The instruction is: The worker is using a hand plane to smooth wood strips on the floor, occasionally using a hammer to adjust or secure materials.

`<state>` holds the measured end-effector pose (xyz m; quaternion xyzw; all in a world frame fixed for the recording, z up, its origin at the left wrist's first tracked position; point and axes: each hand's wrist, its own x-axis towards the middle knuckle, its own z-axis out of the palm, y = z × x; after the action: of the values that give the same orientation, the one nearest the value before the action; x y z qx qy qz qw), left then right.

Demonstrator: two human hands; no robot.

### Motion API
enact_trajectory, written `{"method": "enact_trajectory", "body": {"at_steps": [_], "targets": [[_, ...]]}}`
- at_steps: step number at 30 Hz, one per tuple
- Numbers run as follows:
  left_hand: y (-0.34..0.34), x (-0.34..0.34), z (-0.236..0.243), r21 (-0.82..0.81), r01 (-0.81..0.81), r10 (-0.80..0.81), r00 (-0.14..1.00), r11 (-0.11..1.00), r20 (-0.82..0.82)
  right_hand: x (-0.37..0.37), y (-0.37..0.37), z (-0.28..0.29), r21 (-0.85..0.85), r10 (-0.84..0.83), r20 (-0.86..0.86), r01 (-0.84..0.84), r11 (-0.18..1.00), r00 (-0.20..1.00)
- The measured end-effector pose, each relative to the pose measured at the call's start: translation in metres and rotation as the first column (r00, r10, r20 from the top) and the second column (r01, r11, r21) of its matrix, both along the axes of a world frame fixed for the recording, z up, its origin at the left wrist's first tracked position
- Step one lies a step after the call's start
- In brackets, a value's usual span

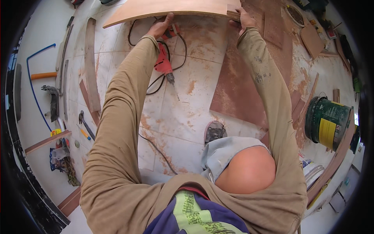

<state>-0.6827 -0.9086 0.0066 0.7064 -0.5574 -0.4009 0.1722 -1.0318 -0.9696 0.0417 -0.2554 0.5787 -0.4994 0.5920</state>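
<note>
A light-brown plywood board (175, 7) spans the far edge of the view, its layered near edge facing me. My left hand (160, 27) is closed on that edge, thumb up against it and fingers underneath. At the board's right end my right hand (247, 20) grips the edge together with a small wooden piece (233, 9) lying there; its fingers are partly hidden. Below my left hand a red power drill (163, 62) with a long bit rests on the floor, its black cord looping around it.
Sawdust is scattered over white floor tiles (202, 50). Reddish-brown panels (243, 85) lie to the right, near a dark green bucket (327, 121). At the left are a long plank (90, 62), a hammer (85, 124), a hacksaw with a blue frame (31, 84) and an orange handle (43, 75).
</note>
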Motion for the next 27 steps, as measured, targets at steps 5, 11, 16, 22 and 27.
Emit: {"method": "enact_trajectory", "body": {"at_steps": [5,11,16,22,27], "targets": [[0.031,0.026,-0.019,-0.198,0.306,-0.161,0.832,0.931,0.531,0.001,-0.005,-0.010,-0.010,0.111,-0.053,-0.112,0.994,0.992],[0.101,0.017,-0.008,-0.055,0.382,-0.299,0.797,0.923,0.525,-0.029,0.005,-0.031,-0.029,0.223,-0.066,-0.225,0.974,0.973],[0.199,0.048,0.005,-0.080,0.280,-0.195,0.820,0.957,0.538,-0.017,0.024,-0.036,0.058,0.348,-0.052,-0.345,0.937,0.936],[0.260,0.059,0.047,0.457,0.076,-0.345,0.768,0.886,0.539,-0.031,0.026,-0.051,0.148,0.505,-0.153,-0.486,0.861,0.849],[0.244,0.048,0.047,-0.023,0.114,-0.064,0.696,0.993,0.716,-0.033,-0.001,-0.075,0.249,0.611,-0.547,-0.585,0.772,0.573]]}}
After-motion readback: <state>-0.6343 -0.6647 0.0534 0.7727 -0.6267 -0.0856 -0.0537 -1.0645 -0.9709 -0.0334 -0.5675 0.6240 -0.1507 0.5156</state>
